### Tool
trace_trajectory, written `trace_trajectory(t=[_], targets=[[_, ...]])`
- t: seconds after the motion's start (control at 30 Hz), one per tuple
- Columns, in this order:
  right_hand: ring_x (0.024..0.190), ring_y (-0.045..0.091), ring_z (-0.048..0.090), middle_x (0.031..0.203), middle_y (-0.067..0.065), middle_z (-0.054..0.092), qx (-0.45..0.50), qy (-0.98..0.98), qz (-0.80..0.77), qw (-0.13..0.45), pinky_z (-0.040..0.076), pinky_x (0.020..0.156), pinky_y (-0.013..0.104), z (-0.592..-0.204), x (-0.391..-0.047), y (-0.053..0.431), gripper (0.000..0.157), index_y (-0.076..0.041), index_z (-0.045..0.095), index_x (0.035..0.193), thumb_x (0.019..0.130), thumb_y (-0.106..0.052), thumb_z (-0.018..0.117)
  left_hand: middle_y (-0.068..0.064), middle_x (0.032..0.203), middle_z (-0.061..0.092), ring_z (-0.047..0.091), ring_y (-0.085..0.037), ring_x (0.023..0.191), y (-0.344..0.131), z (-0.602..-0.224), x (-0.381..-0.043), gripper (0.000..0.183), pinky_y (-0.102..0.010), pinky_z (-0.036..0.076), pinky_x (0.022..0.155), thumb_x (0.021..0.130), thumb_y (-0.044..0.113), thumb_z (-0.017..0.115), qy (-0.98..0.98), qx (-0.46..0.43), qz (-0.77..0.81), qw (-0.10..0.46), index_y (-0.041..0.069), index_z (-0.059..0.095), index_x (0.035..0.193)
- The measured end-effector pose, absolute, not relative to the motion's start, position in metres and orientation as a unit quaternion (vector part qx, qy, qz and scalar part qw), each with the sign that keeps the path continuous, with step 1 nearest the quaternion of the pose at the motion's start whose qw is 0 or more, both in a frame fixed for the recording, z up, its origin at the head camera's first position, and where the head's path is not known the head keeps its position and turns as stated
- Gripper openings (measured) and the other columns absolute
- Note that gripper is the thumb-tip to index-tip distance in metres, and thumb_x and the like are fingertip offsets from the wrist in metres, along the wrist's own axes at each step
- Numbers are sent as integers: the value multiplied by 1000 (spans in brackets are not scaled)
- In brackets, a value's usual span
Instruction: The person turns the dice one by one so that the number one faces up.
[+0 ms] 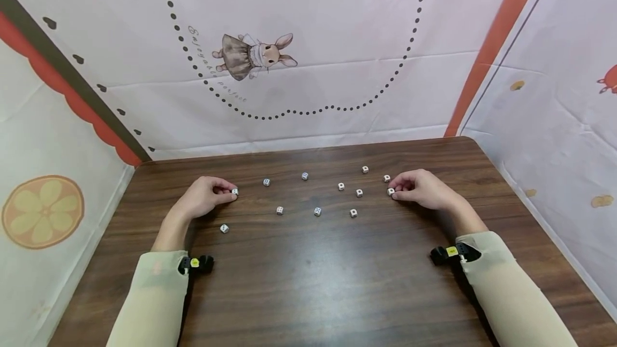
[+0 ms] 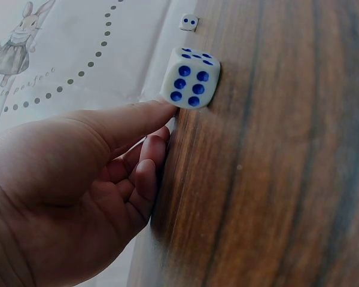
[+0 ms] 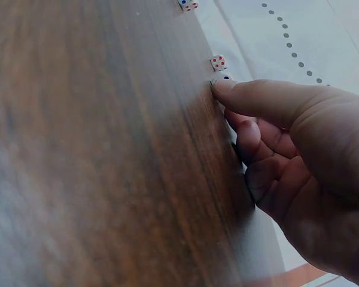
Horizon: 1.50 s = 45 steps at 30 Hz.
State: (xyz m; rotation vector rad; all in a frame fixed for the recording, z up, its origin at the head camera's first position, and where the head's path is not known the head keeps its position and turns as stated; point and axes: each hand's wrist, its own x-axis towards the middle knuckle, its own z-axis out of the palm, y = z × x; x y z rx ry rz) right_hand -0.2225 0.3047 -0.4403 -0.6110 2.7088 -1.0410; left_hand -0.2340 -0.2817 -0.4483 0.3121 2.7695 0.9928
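Dice [image 1: 317, 211], twelve small white ones in all, are on a brown wooden table [image 1: 308, 304], ten of them loose and one at the fingertips of each hand. The left hand [image 1: 202, 198] pinches a die [image 1: 234, 191] between thumb and fingers at the far left of the group. In the left wrist view this die shows a face with six blue spots and another with five, and a smaller die [image 2: 189, 23] with two blue spots showing lies beyond it. The right hand [image 1: 424, 189] pinches another die [image 1: 391, 191] at the opposite end; the right wrist view has most of it hidden behind the thumb. A loose die [image 1: 386, 178] sits just beside that grip, on the side away from the person, and one with red spots [image 3: 218, 63] shows past the thumb in the right wrist view. A lone die [image 1: 224, 228] lies near the left hand, closer to the person. The other loose dice are scattered between the two hands. Both arms wear pale sleeves [image 1: 149, 299], with a black device [image 1: 204, 264] at each wrist. Behind the table hangs a white cloth [image 1: 347, 25] printed with a rabbit [image 1: 250, 57].
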Motion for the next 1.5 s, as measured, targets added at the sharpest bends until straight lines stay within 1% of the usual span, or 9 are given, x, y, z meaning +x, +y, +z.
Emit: trace_trajectory(t=[0.13, 0.23, 0.57, 0.77, 1.17, 1.5], targets=[[81, 14, 62, 90, -3, 73, -203, 911, -350, 81, 48, 74, 28, -439, -221, 307, 12, -10, 80, 108, 96, -13, 81, -4, 98, 72, 63, -21, 88, -279, -445, -238, 20, -38, 51, 79, 100, 27, 78, 932, 107, 334, 87, 11, 80, 112], [79, 14, 61, 87, -3, 71, -198, 914, -347, 72, 48, 72, 28, -439, -217, 311, 12, -10, 79, 107, 95, -12, 82, -4, 99, 72, 62, -22, 88, -274, -442, -244, 20, -38, 51, 79, 100, 26, 78, 930, 117, 336, 89, 10, 80, 112], [78, 14, 61, 83, -2, 68, -186, 917, -349, 61, 48, 70, 27, -439, -206, 324, 8, -13, 80, 104, 97, -16, 81, -3, 98, 73, 62, -23, 88, -261, -433, -261, 19, -41, 51, 80, 100, 24, 78, 929, 143, 331, 86, 10, 81, 113], [79, 15, 60, 84, -1, 68, -188, 918, -344, 67, 48, 71, 27, -438, -211, 318, 9, -14, 80, 105, 98, -19, 80, -4, 97, 72, 62, -23, 87, -266, -432, -255, 18, -41, 50, 79, 100, 23, 78, 932, 130, 328, 83, 10, 81, 113], [79, 14, 61, 84, -2, 69, -203, 916, -338, 71, 48, 71, 27, -440, -219, 307, 8, -12, 80, 105, 97, -14, 80, -5, 94, 70, 62, -23, 86, -277, -440, -243, 15, -38, 50, 77, 99, 20, 79, 931, 115, 337, 79, 8, 79, 108], [79, 14, 61, 84, -2, 69, -209, 915, -336, 79, 48, 71, 27, -442, -221, 302, 8, -12, 79, 105, 98, -14, 80, -4, 94, 71, 61, -22, 86, -276, -441, -234, 13, -38, 49, 76, 100, 18, 77, 938, 112, 320, 79, 8, 80, 108]])
